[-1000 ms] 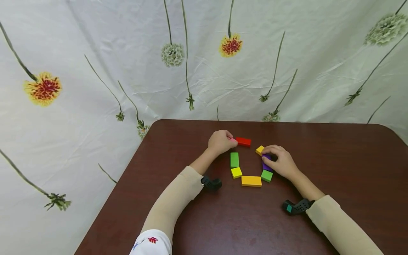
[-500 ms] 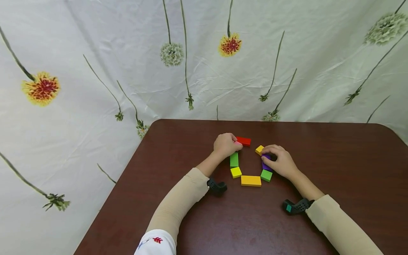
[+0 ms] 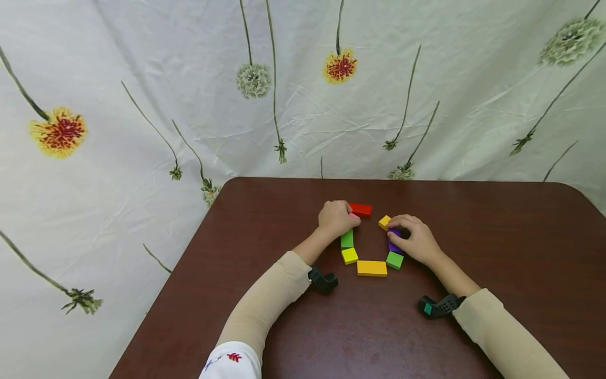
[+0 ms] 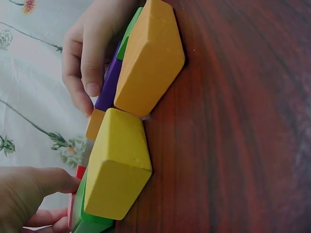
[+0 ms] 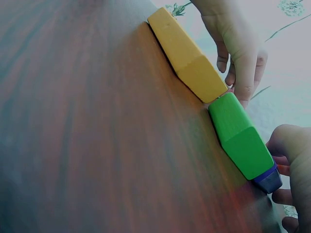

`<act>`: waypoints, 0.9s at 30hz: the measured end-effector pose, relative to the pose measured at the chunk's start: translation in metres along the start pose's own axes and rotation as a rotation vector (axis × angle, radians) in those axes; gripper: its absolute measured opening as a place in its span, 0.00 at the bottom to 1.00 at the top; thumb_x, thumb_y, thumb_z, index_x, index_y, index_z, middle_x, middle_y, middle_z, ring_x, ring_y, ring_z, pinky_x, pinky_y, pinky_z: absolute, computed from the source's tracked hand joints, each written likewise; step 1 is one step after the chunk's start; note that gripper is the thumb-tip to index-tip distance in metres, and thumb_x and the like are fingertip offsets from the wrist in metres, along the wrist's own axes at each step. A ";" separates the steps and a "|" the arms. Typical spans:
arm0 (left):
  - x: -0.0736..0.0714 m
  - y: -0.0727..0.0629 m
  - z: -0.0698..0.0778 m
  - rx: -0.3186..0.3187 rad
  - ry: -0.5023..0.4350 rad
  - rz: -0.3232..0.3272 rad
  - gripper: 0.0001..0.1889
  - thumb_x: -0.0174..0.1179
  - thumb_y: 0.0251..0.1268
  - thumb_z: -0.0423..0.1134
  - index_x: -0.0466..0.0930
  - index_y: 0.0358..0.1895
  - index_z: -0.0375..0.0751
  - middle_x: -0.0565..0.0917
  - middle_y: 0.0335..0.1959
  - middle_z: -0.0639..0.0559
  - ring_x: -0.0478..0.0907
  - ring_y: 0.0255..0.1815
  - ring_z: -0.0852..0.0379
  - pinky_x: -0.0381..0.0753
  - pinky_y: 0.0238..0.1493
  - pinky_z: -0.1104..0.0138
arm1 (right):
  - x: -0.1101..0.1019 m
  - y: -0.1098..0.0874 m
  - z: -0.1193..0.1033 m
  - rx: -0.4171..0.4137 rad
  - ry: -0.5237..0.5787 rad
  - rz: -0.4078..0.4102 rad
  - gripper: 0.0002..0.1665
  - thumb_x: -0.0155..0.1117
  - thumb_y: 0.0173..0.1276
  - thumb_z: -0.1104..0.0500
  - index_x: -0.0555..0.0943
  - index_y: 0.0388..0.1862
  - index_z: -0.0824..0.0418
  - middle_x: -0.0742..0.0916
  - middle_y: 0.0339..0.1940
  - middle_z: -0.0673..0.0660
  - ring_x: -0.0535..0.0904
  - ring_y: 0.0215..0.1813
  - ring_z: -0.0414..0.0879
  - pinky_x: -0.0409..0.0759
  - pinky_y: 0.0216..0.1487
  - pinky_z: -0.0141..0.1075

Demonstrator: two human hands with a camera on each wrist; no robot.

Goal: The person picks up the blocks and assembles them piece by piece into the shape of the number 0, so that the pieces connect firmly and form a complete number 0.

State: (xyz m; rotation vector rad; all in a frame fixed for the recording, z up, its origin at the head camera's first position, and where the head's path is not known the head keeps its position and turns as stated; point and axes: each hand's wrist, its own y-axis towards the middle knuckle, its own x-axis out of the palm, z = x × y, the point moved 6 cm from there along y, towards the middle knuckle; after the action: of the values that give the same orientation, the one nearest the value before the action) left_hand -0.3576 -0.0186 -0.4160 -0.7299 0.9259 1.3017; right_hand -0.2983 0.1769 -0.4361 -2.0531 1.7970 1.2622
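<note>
In the head view my left hand point(image 3: 337, 218) pinches a small pink block point(image 3: 353, 215), mostly covered by the fingers. It sits between a red block point(image 3: 361, 210) and the far end of a long green block point(image 3: 347, 240). Across the ring, thumb and fingers of my right hand point(image 3: 416, 239) hold a purple block point(image 3: 395, 242) by its ends. A small orange-yellow block point(image 3: 384, 222) lies at those fingertips, and a short green block point(image 3: 395, 260) lies at the purple block's near end. The right wrist view shows this green block point(image 5: 240, 136) close up.
Nearest the person, a long orange block point(image 3: 372, 268) and a small yellow block point(image 3: 350, 256) continue the ring on the brown table point(image 3: 497, 237). Behind the table's far edge hangs a pale flowered cloth point(image 3: 303, 105). Each wrist wears a dark band point(image 3: 440, 306).
My left hand has moved right and nearer, bringing the pink block from the red block's left end to between red and green. The right hand stays around the purple block.
</note>
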 end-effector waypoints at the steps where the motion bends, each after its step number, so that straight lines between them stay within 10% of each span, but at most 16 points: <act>1: 0.000 0.000 0.000 -0.001 0.005 -0.002 0.12 0.67 0.55 0.49 0.84 0.33 0.44 0.82 0.32 0.55 0.72 0.34 0.57 0.72 0.27 0.69 | 0.000 0.000 0.000 0.000 0.000 0.000 0.10 0.68 0.62 0.65 0.84 0.43 0.65 0.83 0.49 0.62 0.75 0.54 0.60 0.72 0.56 0.57; 11: -0.002 -0.004 -0.004 0.015 0.020 0.032 0.17 0.65 0.59 0.54 0.86 0.40 0.43 0.82 0.35 0.53 0.72 0.35 0.57 0.74 0.28 0.69 | 0.000 0.000 0.000 0.002 0.000 0.004 0.10 0.68 0.62 0.66 0.84 0.43 0.65 0.84 0.49 0.62 0.75 0.54 0.60 0.72 0.56 0.57; 22: -0.007 -0.033 -0.015 0.452 -0.036 -0.028 0.10 0.57 0.70 0.37 0.84 0.50 0.42 0.82 0.51 0.49 0.73 0.53 0.49 0.72 0.57 0.58 | -0.001 -0.002 -0.002 0.005 0.011 -0.005 0.10 0.67 0.63 0.65 0.84 0.44 0.65 0.83 0.49 0.63 0.75 0.54 0.60 0.72 0.55 0.57; 27: -0.003 -0.040 -0.020 0.492 -0.037 -0.040 0.12 0.54 0.73 0.37 0.82 0.54 0.43 0.80 0.57 0.48 0.72 0.59 0.47 0.70 0.60 0.54 | 0.000 -0.002 -0.003 0.013 0.007 -0.009 0.10 0.67 0.63 0.65 0.84 0.44 0.65 0.83 0.50 0.63 0.74 0.54 0.60 0.71 0.56 0.58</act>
State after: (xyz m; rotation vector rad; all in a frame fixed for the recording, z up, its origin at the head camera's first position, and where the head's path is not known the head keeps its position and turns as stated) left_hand -0.3209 -0.0429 -0.4245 -0.3372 1.1385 0.9906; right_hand -0.2951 0.1759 -0.4348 -2.0591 1.7926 1.2395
